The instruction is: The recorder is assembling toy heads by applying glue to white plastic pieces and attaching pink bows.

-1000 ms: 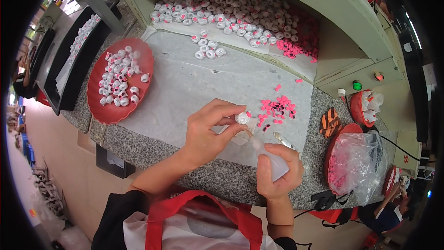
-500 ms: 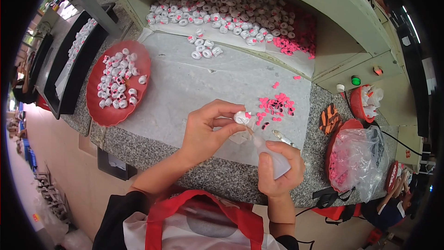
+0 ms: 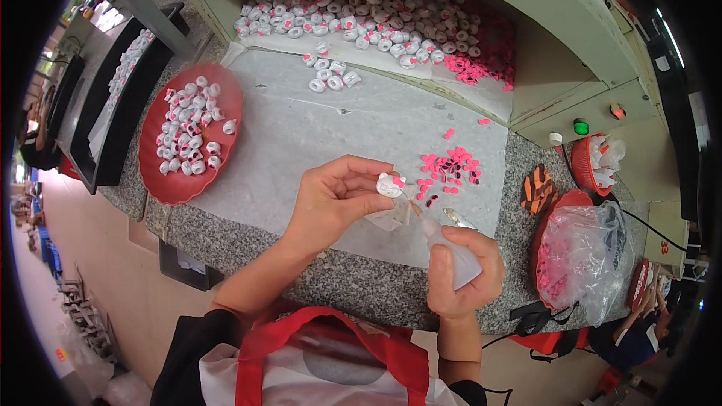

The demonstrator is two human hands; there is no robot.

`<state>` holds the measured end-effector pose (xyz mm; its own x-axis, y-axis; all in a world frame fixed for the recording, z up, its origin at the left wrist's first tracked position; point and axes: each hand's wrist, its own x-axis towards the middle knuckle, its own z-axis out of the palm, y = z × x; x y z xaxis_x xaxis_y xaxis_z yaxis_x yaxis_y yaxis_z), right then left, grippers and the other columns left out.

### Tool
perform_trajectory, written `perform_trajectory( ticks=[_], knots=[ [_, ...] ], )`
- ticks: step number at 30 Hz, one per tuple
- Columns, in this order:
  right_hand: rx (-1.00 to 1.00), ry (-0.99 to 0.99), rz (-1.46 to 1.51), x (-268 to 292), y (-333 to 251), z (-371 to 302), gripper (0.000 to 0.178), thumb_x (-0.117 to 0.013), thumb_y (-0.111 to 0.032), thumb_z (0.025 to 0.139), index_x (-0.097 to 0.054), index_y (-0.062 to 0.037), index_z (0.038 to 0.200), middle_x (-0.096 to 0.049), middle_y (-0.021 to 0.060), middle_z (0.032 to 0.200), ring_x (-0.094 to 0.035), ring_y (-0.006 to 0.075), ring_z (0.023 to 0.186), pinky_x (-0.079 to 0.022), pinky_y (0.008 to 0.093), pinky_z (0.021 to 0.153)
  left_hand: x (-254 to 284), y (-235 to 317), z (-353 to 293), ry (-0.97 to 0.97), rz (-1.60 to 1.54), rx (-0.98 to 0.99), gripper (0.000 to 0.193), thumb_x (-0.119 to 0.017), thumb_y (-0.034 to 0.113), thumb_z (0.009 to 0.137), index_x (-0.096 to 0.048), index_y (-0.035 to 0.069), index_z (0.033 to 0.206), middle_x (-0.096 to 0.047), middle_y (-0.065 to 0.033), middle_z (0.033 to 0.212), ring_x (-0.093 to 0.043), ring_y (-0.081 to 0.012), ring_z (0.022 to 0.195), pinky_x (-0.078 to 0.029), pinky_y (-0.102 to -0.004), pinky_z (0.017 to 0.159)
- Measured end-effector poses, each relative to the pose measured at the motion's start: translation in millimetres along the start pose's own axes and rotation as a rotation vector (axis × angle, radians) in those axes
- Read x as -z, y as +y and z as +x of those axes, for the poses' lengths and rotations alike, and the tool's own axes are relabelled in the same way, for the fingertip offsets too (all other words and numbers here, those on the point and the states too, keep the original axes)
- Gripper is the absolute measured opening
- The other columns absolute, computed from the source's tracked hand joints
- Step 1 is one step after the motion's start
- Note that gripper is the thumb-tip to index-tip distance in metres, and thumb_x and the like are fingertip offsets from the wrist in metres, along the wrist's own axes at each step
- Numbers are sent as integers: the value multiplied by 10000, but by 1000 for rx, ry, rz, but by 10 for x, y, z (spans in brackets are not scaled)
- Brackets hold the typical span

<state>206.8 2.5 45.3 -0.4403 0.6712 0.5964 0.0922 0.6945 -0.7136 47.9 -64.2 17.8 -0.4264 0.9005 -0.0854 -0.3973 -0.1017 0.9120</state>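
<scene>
Between the thumb and fingers of my left hand is a small white cat-head figure with a pink bow. My right hand grips a translucent squeeze glue bottle, tilted so that its thin nozzle points up and left, close to the figure. Whether the tip touches the figure I cannot tell. Just beyond the bottle lies a scatter of small pink bow pieces, some with dark undersides. A small scrap of paper sits below the figure on the white sheet.
A red scalloped dish of figures stands at left. Behind the sheet, a pale green booth holds a large heap of figures. Right are a small red basket and a plastic bag over a red dish. Another person is at far right.
The figure has been turned, so its face and bow show more. My right hand and the bottle have shifted slightly right, drawing the nozzle a little away from the figure.
</scene>
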Motion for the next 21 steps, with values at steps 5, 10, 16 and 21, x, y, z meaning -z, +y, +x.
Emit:
perform_trajectory(
  ticks=[5, 10, 16, 21],
  knots=[
    [-54, -58, 11, 31, -24, 15, 167, -610, -125, 693, -584, -8, 808, -610, 100, 735, -579, 180, 621, -448, 262, 575, 4, -28, 10, -4, 8, -30, 325, -598, -105, 701, -520, -53, 1013, -592, -160, 965, -593, -192, 869, -503, -280, 751],
    [-61, -39, 35, -18, -8, 37, 159, -601, -102, 701, -581, 8, 815, -612, 93, 738, -574, 166, 614, -445, 254, 563, 14, -42, 11, -8, 4, -30, 332, -603, -101, 701, -522, -53, 1019, -596, -149, 948, -593, -181, 862, -503, -273, 748],
    [-823, -77, 426, 220, 589, 242, 181, -585, -76, 709, -580, 21, 862, -617, 99, 773, -587, 165, 649, -447, 242, 541, 25, -40, 74, 73, 61, -57, 322, -603, -95, 705, -528, -41, 1013, -611, -110, 880, -593, -130, 802, -487, -231, 715],
    [-624, -344, -455, -119, 715, 98, 228, -632, -157, 680, -607, -6, 849, -622, 133, 710, -618, 212, 673, -469, 311, 583, 71, -74, 50, 92, 58, -41, 315, -603, -87, 709, -527, -35, 1010, -615, -98, 865, -592, -119, 788, -477, -222, 704]
  ],
)
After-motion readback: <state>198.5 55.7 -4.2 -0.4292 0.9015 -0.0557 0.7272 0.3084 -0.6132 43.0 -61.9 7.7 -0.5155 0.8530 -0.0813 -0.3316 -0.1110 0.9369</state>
